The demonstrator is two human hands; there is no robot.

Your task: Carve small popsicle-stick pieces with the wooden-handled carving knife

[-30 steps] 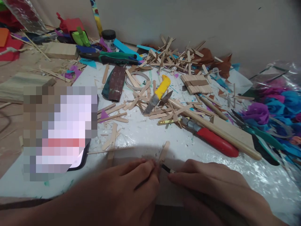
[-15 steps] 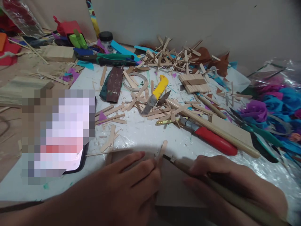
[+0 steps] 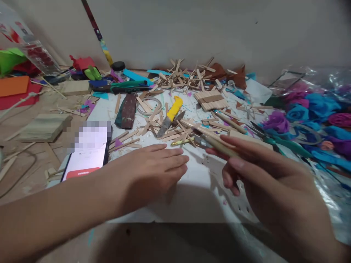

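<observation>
My left hand (image 3: pixel 156 164) lies palm down over the near part of a white board (image 3: pixel 192 208), fingers stretched out towards the right. Whatever may be under its palm is hidden. To its right, my right hand (image 3: pixel 268 175) is raised above the board. Between its thumb and fingers is a slim wooden-handled tool (image 3: pixel 219 144), whose tip points up and left. Just beyond the hands lie a yellow utility knife (image 3: pixel 172 113), a yellow patterned strip (image 3: pixel 182 141) and scattered craft sticks (image 3: pixel 148 126).
At left lies a phone (image 3: pixel 90 157), with a wood block (image 3: pixel 45 127) beyond it. A bundle of craft sticks (image 3: pixel 211 99) and a loose stick pile (image 3: pixel 183 75) are towards the wall. Green-handled scissors (image 3: pixel 290 146) and paper flowers (image 3: pixel 309 109) occupy the right side.
My right hand has lifted with the tool, away from the craft stick it was beside. My left hand has flattened out and moved forward over the board. The view has shifted.
</observation>
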